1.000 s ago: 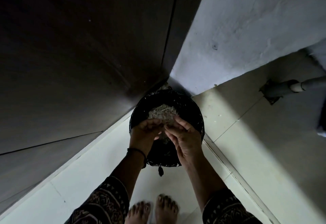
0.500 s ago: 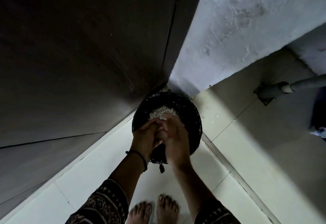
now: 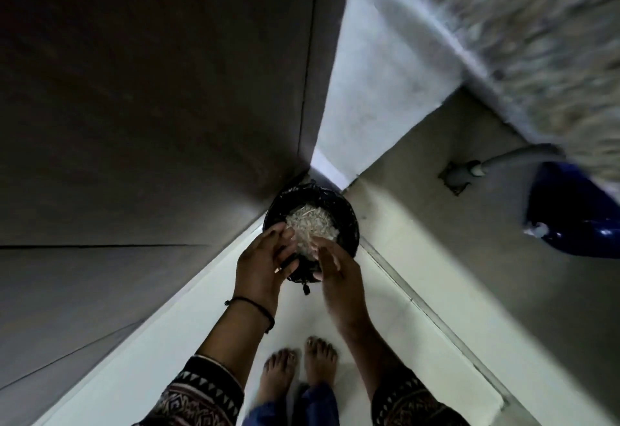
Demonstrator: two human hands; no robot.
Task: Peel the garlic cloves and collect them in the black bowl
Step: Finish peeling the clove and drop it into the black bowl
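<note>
Above near rim of bin (image 3: 349, 221): left hand (image 3: 265, 258), right hand (image 3: 335, 273), both grips released, fingers loose, right blurred. Peels (image 3: 310, 224) heaped in bin, floor corner between dark panel (image 3: 151, 90) and wall (image 3: 355, 90). Pipe (image 3: 503, 164), blue container (image 3: 577, 214) well right. Feet (image 3: 298, 368) below.

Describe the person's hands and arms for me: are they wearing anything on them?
Both the left hand and right hand are bare, no gloves. A thin black band circles the left wrist. The left sleeve and right sleeve are dark fabric printed with pale geometric bands, rows of triangles among them, leaving the forearms uncovered.
</note>
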